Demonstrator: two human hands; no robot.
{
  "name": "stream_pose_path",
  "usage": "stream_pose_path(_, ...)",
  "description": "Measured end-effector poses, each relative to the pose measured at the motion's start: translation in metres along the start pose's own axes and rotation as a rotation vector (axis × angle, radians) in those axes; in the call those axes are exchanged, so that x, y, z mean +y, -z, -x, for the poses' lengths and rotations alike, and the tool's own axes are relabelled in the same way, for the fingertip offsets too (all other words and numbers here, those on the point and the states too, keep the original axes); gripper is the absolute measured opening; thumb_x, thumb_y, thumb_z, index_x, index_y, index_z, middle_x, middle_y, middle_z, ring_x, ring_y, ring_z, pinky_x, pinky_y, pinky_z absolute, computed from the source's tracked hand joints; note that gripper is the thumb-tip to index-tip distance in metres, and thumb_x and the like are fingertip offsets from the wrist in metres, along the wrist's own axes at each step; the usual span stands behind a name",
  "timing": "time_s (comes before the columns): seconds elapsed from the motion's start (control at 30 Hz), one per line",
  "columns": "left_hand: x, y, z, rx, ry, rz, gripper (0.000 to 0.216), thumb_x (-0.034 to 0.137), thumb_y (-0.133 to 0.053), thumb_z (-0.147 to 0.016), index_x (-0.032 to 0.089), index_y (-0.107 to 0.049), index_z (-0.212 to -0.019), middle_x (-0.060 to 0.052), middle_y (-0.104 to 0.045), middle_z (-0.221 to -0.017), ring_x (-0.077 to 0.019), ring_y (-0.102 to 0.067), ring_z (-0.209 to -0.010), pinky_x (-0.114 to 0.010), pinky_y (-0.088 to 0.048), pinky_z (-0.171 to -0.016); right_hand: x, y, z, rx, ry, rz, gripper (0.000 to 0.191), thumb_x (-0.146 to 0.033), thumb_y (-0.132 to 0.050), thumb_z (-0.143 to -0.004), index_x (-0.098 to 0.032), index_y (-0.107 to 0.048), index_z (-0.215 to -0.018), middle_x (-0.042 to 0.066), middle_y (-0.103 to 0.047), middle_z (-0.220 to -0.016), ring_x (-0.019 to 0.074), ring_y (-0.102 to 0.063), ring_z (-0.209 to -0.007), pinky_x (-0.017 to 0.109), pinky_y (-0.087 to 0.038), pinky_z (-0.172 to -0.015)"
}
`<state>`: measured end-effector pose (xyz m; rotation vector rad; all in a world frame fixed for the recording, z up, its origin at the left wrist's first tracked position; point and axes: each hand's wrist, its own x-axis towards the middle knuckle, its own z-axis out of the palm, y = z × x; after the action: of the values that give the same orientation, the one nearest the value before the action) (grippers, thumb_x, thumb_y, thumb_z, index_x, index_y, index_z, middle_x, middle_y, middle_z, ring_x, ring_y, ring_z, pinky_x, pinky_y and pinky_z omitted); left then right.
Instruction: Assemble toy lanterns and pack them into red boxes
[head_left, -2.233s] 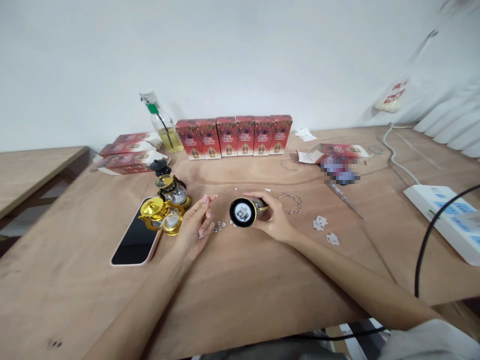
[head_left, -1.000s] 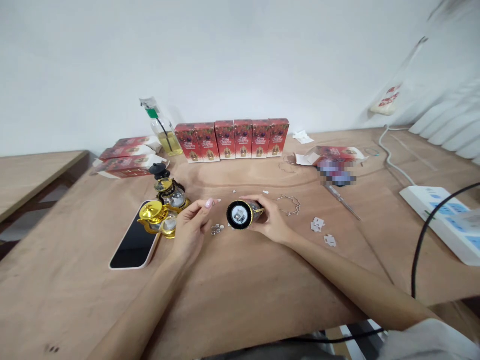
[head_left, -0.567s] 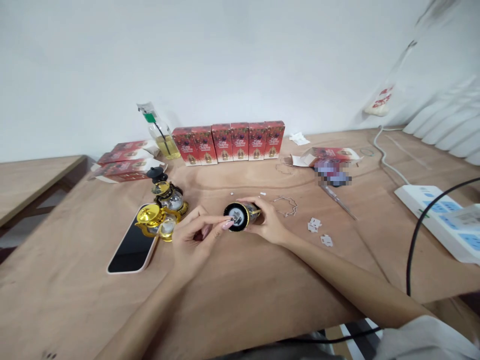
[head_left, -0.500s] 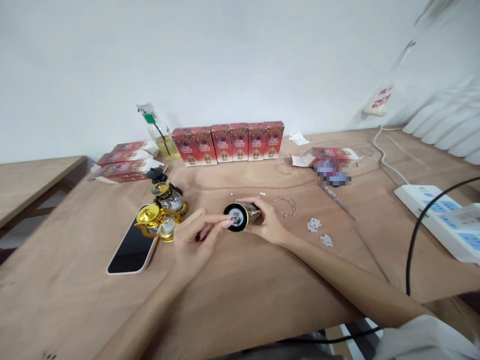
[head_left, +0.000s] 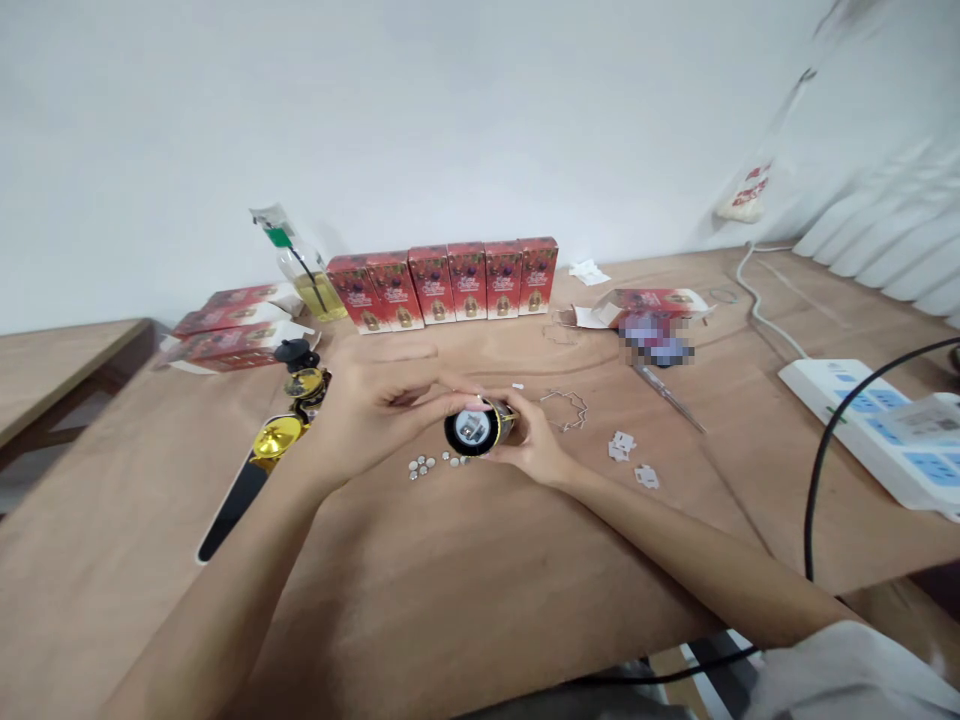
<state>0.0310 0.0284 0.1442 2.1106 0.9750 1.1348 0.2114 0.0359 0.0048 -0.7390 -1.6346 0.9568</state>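
My right hand [head_left: 534,448] is wrapped round a small black-and-gold lantern [head_left: 471,430] lying on its side, its round underside facing me. My left hand [head_left: 371,410] is lifted above the table, its fingertips pinched together at the lantern's upper rim. Whatever is between those fingertips is too small to see. Several small silver button cells [head_left: 429,465] lie on the wooden table [head_left: 465,580] just below the lantern. Two gold lanterns [head_left: 291,415] stand left of my left hand, partly hidden by it, on a dark phone [head_left: 229,505].
A row of red boxes [head_left: 450,280] and a bottle of yellow liquid [head_left: 304,275] stand at the back. More red boxes [head_left: 225,335] lie flat at the left. A bent wire [head_left: 566,405], white plastic bits [head_left: 630,458], a screwdriver [head_left: 669,397], a power strip [head_left: 877,430] and a black cable [head_left: 821,480] lie to the right.
My left hand left the table near the button cells, pinched at the lantern's underside, then rose over its upper rim. The right hand kept hold of the lantern. The view shifted slightly.
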Motion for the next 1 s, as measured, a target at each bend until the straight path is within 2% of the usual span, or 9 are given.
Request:
stream_pose_path(0.13, -0.006, -0.002, 0.005, -0.130, 0.153, 0.125, 0.016, 0.008, -0.077, -0.061, 0.024, -0.076, -0.066, 0.000, -0.057, -0.050, -0.0095, -0.039, -0.046, -0.022, -0.023, -0.044, 0.001, 0.001, 0.001, -0.027, -0.036, -0.021, 0.057, -0.041, -0.080, -0.063, -0.024, -0.057, -0.112, 0.006, -0.066, -0.114, 0.0255, -0.062, -0.106, 0.042, -0.049, -0.091)
stream_pose_path(0.23, -0.007, -0.003, 0.009, -0.139, 0.305, 0.262, 0.021, 0.001, -0.073, -0.061, 0.022, -0.075, -0.064, -0.001, -0.056, -0.050, -0.0133, -0.052, -0.056, -0.019, -0.031, -0.047, 0.002, 0.001, 0.002, -0.030, -0.038, -0.033, 0.057, -0.040, -0.080, -0.064, -0.026, -0.057, -0.114, 0.006, -0.065, -0.115, 0.0252, -0.062, -0.107, 0.043, -0.048, -0.093)
stream_pose_path(0.5, -0.013, -0.005, 0.009, -0.169, 0.354, 0.230, 0.022, -0.001, -0.070, -0.063, 0.020, -0.072, -0.062, -0.003, -0.061, -0.062, -0.0133, -0.059, -0.068, -0.015, -0.040, -0.057, -0.001, 0.001, 0.001, -0.004, -0.017, -0.043, 0.057, -0.041, -0.082, -0.062, -0.025, -0.058, -0.111, 0.005, -0.066, -0.112, 0.0235, -0.062, -0.104, 0.041, -0.048, -0.092)
stream_pose_path(0.57, -0.017, -0.006, 0.010, -0.172, 0.301, 0.170, 0.021, 0.000, -0.069, -0.064, 0.020, -0.072, -0.063, -0.002, -0.059, -0.061, -0.0131, -0.059, -0.065, -0.016, -0.040, -0.057, -0.002, 0.000, 0.001, 0.001, -0.029, -0.038, 0.058, -0.043, -0.082, -0.061, -0.025, -0.058, -0.111, 0.005, -0.066, -0.111, 0.0236, -0.062, -0.103, 0.042, -0.048, -0.093)
stream_pose_path(0.73, -0.023, -0.008, 0.012, -0.243, -0.079, -0.109, 0.019, 0.010, -0.063, -0.074, 0.024, -0.075, -0.074, -0.002, -0.064, -0.067, -0.0130, -0.057, -0.059, -0.020, -0.040, -0.057, -0.002, 0.000, 0.001, 0.001, -0.036, -0.048, 0.058, -0.044, -0.082, -0.060, -0.024, -0.058, -0.109, 0.005, -0.067, -0.109, 0.0237, -0.062, -0.102, 0.041, -0.049, -0.091)
stream_pose_path(0.8, -0.022, -0.009, 0.012, -0.233, -0.097, -0.079, 0.016, 0.013, -0.065, -0.074, 0.025, -0.075, -0.077, 0.000, -0.062, -0.062, -0.0122, -0.054, -0.057, -0.021, -0.040, -0.057, -0.001, 0.000, 0.001, 0.003, -0.028, -0.056, 0.057, -0.042, -0.082, -0.061, -0.024, -0.058, -0.110, 0.005, -0.067, -0.109, 0.0233, -0.062, -0.101, 0.041, -0.049, -0.091)
stream_pose_path(0.87, -0.020, -0.007, 0.012, -0.162, -0.009, 0.018, 0.012, 0.014, -0.074, -0.067, 0.024, -0.074, -0.075, 0.004, -0.049, -0.050, -0.0087, -0.043, -0.048, -0.018, -0.035, -0.050, 0.000, 0.001, 0.001, 0.003, -0.016, -0.071, 0.057, -0.039, -0.083, -0.061, -0.025, -0.058, -0.110, 0.004, -0.066, -0.109, 0.0228, -0.062, -0.102, 0.040, -0.048, -0.090)
stream_pose_path(0.9, -0.020, -0.006, 0.011, -0.088, 0.060, 0.085, 0.013, 0.014, -0.078, -0.063, 0.023, -0.073, -0.072, 0.006, -0.041, -0.046, -0.0070, -0.036, -0.045, -0.017, -0.031, -0.045, 0.001, 0.001, 0.001, 0.005, -0.015, -0.080, 0.058, -0.038, -0.083, -0.060, -0.025, -0.058, -0.110, 0.004, -0.066, -0.110, 0.0228, -0.062, -0.102, 0.039, -0.048, -0.090)
stream_pose_path(1.0, -0.021, 0.000, 0.005, 0.226, 0.326, 0.419, 0.012, 0.014, -0.075, -0.067, 0.018, -0.064, -0.065, 0.008, -0.029, -0.047, -0.0044, -0.021, -0.042, -0.014, -0.019, -0.037, 0.003, 0.001, 0.002, 0.029, -0.048, -0.086, 0.059, -0.038, -0.084, -0.058, -0.023, -0.059, -0.108, 0.005, -0.067, -0.108, 0.0235, -0.061, -0.102, 0.039, -0.048, -0.090)
